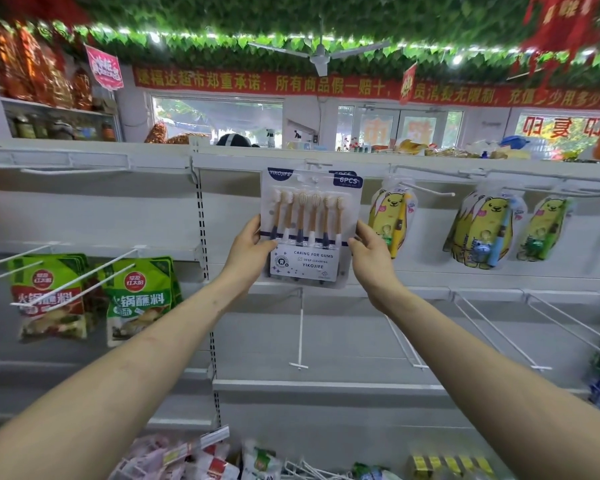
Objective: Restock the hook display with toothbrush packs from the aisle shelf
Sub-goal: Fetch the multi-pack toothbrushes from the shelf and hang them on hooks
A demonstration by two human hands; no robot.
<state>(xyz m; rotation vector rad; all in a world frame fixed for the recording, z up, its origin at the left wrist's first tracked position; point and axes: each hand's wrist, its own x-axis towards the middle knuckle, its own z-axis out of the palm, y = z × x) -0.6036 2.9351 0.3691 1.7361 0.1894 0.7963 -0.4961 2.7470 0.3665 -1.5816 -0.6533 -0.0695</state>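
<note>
Left hand (253, 249): raised at arm's length, thumb on the front, fingers behind, gripping the left edge of the pack (310, 226). Right hand (371, 251): mirrored on the right edge, thumb forward, holding the same pack.

Display (465, 237): white back panel with rows of white wire hooks, most of them bare.

Sauce pouches (94, 292): green and red, two stacks hanging on hooks at lower left.

Pack: clear blister card, upright, held flat against the display at the top row, its upper edge level with the top hook (317, 165); whether the hole is threaded on cannot be told. Navy corner labels, "YIKOJIFE" at top left, "6PCS" at top right. A second "6PCS" label edge shows just behind, so another pack appears to sit behind it. White lower card reads "CARING FOR GUMS", "DEEP CLEANING".

Bear packs (478, 230): yellow bear-print children's toothbrush packs, three hanging to the right on the same row.

Toothbrushes (307, 216): six, upright, heads up, beige bristles, tan necks, handles alternating navy and white.
</note>
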